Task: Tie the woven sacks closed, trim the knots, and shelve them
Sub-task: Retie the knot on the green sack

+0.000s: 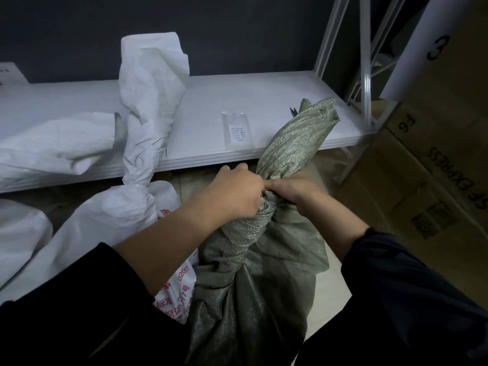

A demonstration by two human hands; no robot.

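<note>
Before a dark wall, a low white metal shelf (264,96) spans 12 o'clock, a tall grey-green woven sack (250,299) stands at 6 o'clock beside a knotted white woven sack (118,215) at 9 o'clock, and the left hand (237,191) and right hand (299,191) both clutch the green sack's twisted neck at centre.

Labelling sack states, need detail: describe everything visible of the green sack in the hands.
The green sack is coarse grey-green woven plastic, full and upright before the white shelf. Its top is gathered into a twisted neck; the loose mouth above fans up and right, over the shelf's front edge. The left hand and right hand grip the neck from either side. A white printed sack touches its left side. Any tie is hidden by fingers.
</note>
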